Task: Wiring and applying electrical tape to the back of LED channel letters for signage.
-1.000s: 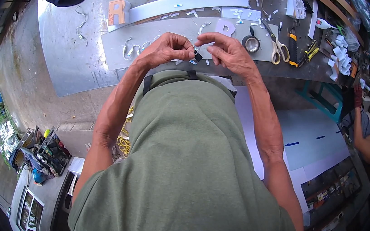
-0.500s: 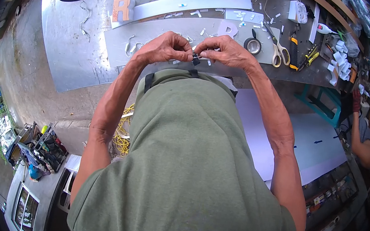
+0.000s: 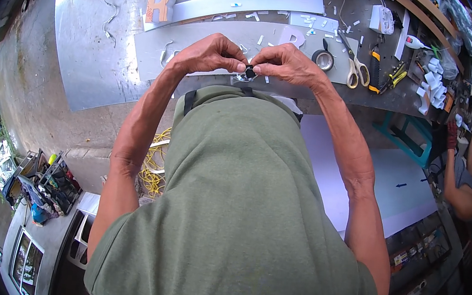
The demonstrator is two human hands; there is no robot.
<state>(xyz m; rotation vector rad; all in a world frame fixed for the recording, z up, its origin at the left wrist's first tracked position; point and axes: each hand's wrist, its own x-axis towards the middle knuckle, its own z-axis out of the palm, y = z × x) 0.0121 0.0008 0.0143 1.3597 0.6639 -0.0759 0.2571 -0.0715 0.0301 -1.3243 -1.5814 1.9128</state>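
My left hand and my right hand meet over the near edge of the metal worktable, thumbs and fingertips pinched. Between them is a small black piece that looks like tape, pinched from both sides. Something pale and thin shows just under it, too small to make out. Beneath my hands lies a grey flat sheet, with a bent white wire beside my left hand. A roll of black tape rests right of my right hand, next to scissors with pale handles.
A yellow-black utility knife and pliers lie farther right, near white curved pieces. Behind are a long white strip and a letter-shaped block. A teal stool and another person's gloved hand are at right.
The black piece has come up between my fingertips, where before it hung lower beneath them. My hands have drawn slightly into line around it. The view has shifted a little.
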